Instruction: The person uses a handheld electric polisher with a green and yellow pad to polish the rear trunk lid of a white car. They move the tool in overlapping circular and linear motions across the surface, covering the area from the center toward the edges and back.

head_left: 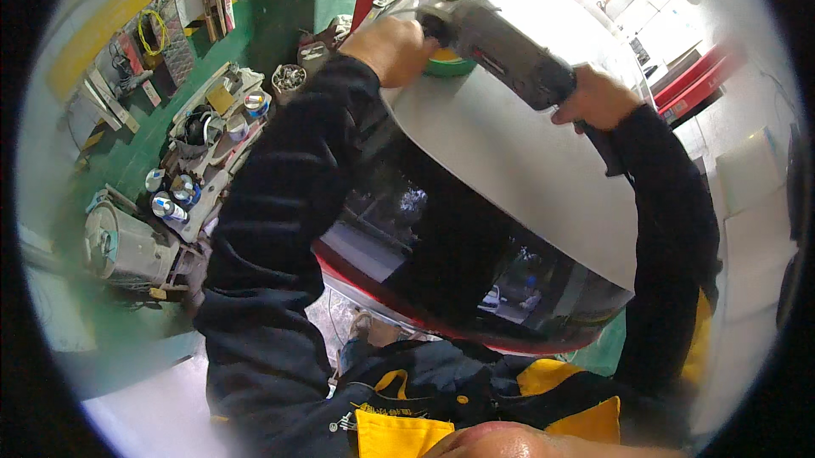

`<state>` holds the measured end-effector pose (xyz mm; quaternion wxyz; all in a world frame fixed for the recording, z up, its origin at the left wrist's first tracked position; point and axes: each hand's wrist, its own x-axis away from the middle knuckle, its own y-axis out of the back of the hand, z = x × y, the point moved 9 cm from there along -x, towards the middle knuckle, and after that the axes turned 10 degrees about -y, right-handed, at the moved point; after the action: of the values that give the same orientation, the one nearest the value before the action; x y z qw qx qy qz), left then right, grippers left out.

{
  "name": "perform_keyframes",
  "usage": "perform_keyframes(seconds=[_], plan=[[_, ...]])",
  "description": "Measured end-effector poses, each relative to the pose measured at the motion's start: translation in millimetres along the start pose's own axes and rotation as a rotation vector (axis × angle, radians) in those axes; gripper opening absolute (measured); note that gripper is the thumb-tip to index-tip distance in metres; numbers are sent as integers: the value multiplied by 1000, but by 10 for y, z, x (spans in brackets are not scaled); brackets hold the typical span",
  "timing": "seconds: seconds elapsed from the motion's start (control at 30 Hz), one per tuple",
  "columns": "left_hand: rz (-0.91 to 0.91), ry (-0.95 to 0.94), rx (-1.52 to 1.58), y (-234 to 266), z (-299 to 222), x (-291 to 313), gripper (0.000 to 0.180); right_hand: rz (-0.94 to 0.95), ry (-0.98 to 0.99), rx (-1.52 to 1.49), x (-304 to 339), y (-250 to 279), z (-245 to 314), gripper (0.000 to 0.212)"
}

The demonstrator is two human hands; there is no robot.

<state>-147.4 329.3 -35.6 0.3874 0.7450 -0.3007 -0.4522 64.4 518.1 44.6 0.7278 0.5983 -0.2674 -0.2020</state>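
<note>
Both hands grip a grey power polisher [501,49]: the left hand [392,49] is wrapped tight round its head end, the right hand [594,100] clenched on the rear grip. The tool lies on a grey car panel [518,161], its long axis running from upper left down to lower right, head toward the far left. A green pad [450,64] shows under the head, mostly hidden by the hand and housing. Left on the green floor, a tray [204,203] holds spray cans [167,206], and a small round tub [289,78] holds metal bits too small to tell. The dark window glass [441,246] only shows reflections.
</note>
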Motion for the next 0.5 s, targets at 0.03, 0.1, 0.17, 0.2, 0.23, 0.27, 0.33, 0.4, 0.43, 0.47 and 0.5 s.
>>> perform_keyframes(seconds=[0.03, 0.1, 0.17, 0.2, 0.23, 0.27, 0.33, 0.4, 0.43, 0.47, 0.5], plan=[[57, 79, 26, -3, 157, -27, 61, 53, -15, 18, -88, -46, 117, 52], [78, 97, 29, 15, 311, 30, 60, 14, 40, 18, -103, -1, 325, 40], [20, 65, 34, 51, 361, 134, 54, 38, 38, 71, -99, 30, 452, 50], [-33, 26, 27, 78, 334, 218, 51, 45, 36, 102, -75, 63, 497, 49], [-58, 15, 30, 57, 299, 297, 48, 38, 26, 144, -31, 79, 510, 48], [-48, -49, -38, 51, 199, 365, 46, 59, 41, 129, 41, 83, 529, 48], [23, -112, -165, 74, 78, 517, 42, 66, 68, 117, 182, 86, 563, 47], [-94, -66, -33, 211, -30, 685, 43, 48, 71, 116, 337, 73, 550, 45], [-85, -80, -49, 211, -106, 806, 44, 49, 74, 123, 409, 71, 532, 45], [-75, -93, -63, 203, -162, 910, 44, 55, 89, 122, 462, 59, 534, 44], [-99, -91, -65, 226, -186, 968, 46, 59, 102, 126, 495, 55, 545, 40]])
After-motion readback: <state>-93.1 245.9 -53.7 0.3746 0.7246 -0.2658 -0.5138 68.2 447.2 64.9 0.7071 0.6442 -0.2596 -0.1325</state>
